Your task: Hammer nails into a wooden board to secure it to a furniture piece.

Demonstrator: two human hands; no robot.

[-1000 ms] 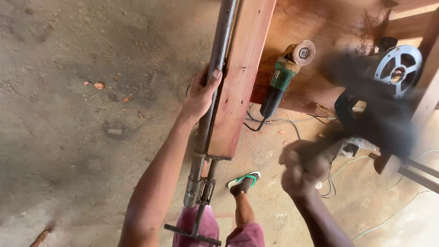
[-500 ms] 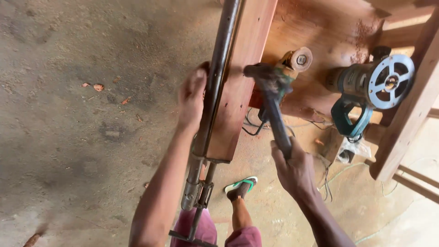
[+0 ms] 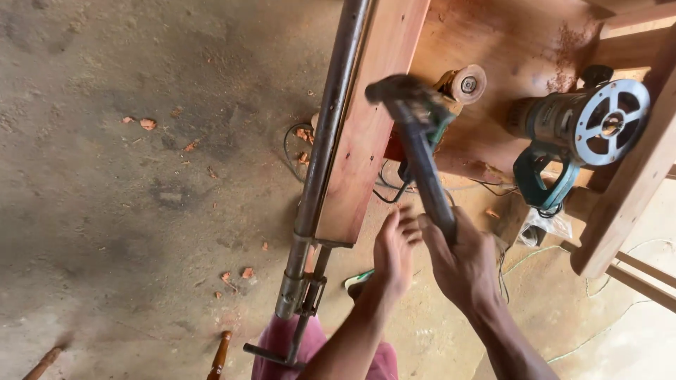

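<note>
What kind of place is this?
Probably a woodworking workshop. A long pipe clamp grips a reddish wooden board, an angle grinder and a router lie on a sawdusty bench, and the right hand holds a hammer.

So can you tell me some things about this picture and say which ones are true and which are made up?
1. The right hand holds a hammer. True.
2. The left hand grips the pipe clamp. False: it is off the clamp, open beside the right hand.
3. A grinder lies on the wooden bench. True.
4. The floor is green grass. False: it is bare grey concrete.
</note>
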